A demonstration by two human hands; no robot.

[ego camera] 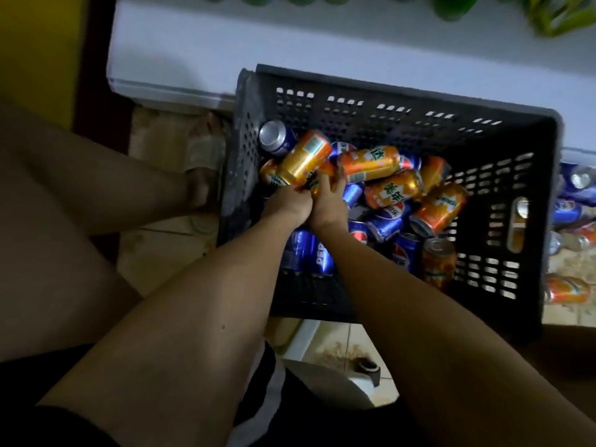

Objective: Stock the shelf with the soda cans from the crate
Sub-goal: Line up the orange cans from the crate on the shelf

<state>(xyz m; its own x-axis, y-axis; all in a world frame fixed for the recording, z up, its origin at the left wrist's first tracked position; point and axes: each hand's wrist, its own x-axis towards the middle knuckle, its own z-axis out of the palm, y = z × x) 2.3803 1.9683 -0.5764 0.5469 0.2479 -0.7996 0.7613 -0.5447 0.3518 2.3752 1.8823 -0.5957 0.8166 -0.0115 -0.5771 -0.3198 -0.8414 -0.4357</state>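
A black plastic crate [503, 140] stands on the floor, holding several orange and blue soda cans. Both my hands reach into its left part, side by side. My left hand [285, 204] grips the lower end of an orange can [304, 159], which tilts up above the pile. My right hand [329, 203] has its thumb and fingers curled round a second orange can [326, 169], mostly hidden between the lifted can and another orange can [369, 162]. Blue cans [387, 221] lie below. The white shelf [225, 43] runs behind the crate.
Green bottles [451, 4] stand along the shelf's back. More blue cans [567, 214] and an orange can [567, 290] lie on the tiled floor right of the crate. My bare leg and sandalled foot [206, 156] are left of the crate.
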